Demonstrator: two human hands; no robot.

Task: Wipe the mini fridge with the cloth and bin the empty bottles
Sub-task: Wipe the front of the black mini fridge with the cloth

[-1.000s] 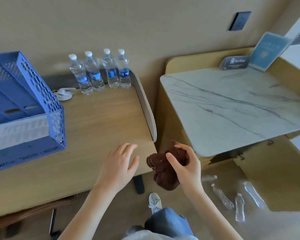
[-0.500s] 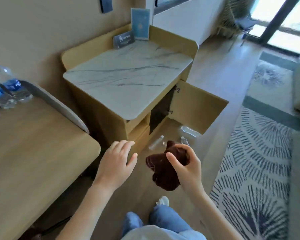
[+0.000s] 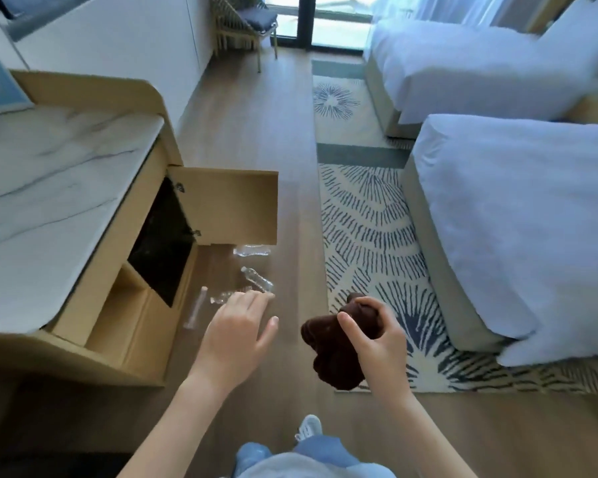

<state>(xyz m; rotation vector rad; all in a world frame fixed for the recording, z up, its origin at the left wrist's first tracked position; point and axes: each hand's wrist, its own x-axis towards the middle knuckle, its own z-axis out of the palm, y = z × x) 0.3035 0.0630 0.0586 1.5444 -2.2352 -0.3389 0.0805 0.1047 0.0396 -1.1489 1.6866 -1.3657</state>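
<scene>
Dark brown cloth (image 3: 328,353) hangs bunched from the right hand (image 3: 377,339). The thumb and curled fingers clamp its upper part, and the loose end droops below the fist, toward the person's feet. The left hand (image 3: 237,336) is spread, fingers straight and a little apart, palm down, touching nothing, just left of the cloth.

Past the left fingertips the empty bottles (image 3: 258,279) lie on their sides on the wooden floor (image 3: 290,132). One points its cap up-left on a diagonal. The farthest bottle (image 3: 254,250) lies crosswise. A blurred bottle (image 3: 194,308) further left has its long axis running away from the person.

Up and left of the left hand, the mini fridge (image 3: 163,243) shows its dark front inside the cabinet, whose door (image 3: 235,205) stands open.

Half a second ago a desk edge lay left of the left hand; it is gone from view, and beds (image 3: 515,219) and a patterned rug (image 3: 370,236) now fill the side beyond the right hand. Both hands keep the same pose and grip.
</scene>
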